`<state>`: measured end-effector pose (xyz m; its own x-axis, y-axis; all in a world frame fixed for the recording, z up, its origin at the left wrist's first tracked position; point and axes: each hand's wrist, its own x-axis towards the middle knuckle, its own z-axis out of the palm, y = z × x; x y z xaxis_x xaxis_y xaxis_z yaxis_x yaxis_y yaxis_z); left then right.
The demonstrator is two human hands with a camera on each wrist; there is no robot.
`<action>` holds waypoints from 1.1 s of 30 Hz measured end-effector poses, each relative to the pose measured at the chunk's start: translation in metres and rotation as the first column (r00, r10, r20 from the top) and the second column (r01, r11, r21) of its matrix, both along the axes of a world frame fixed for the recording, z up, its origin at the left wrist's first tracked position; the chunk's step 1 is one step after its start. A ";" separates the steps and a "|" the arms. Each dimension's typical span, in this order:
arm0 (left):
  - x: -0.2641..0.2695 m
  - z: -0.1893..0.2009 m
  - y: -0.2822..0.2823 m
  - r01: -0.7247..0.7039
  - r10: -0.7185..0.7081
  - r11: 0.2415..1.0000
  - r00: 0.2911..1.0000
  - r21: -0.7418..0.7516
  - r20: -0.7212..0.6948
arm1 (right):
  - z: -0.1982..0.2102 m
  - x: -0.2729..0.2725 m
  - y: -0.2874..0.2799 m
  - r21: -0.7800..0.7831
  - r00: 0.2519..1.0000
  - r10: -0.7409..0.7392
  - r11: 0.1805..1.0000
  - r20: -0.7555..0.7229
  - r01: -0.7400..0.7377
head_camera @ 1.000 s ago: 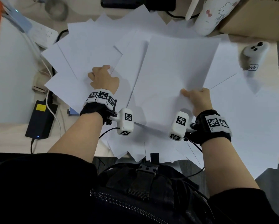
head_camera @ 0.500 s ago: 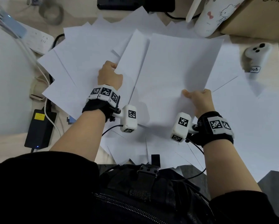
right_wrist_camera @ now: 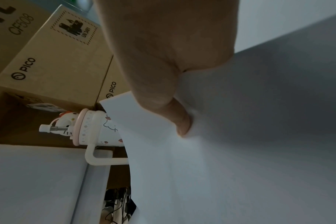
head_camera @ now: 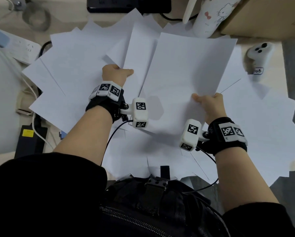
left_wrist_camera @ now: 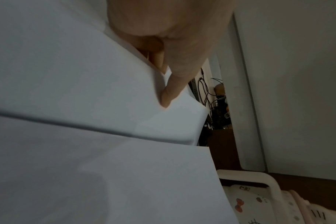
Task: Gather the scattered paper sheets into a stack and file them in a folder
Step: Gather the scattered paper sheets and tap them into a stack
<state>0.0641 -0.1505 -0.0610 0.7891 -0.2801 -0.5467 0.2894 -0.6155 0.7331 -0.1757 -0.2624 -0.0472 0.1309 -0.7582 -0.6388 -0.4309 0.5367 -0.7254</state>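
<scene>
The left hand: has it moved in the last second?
Yes. The left hand has slid up the papers, away from the person, toward the black box at the desk's far edge, and now pinches a sheet.

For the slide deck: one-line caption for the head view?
Left hand pinches one sheet while right hand grips a larger sheet above scattered paper on the desk.

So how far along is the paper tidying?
Early. The right hand holds a small bunch, the left hand pinches another sheet. Most sheets lie scattered on the desk; no folder shows, so stacking and filing remain.
</scene>
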 end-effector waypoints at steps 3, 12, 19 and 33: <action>-0.001 -0.003 -0.003 0.033 -0.033 0.999 0.998 0.012 0.045 | 0.000 -0.003 -0.004 0.000 1.000 0.007 1.000 0.006 -0.007; -0.024 0.011 -0.003 0.018 -0.035 0.999 0.910 0.044 0.413 | 0.001 -0.008 -0.010 0.015 0.999 0.031 0.999 0.031 -0.031; -0.029 0.007 0.000 0.102 -0.135 0.988 0.934 0.115 0.330 | 0.004 -0.018 -0.005 0.024 0.999 0.024 0.999 0.043 -0.025; -0.022 0.042 0.055 -0.001 -0.090 0.983 0.868 0.182 0.489 | 0.019 -0.003 0.020 0.027 0.997 0.056 0.998 0.051 -0.057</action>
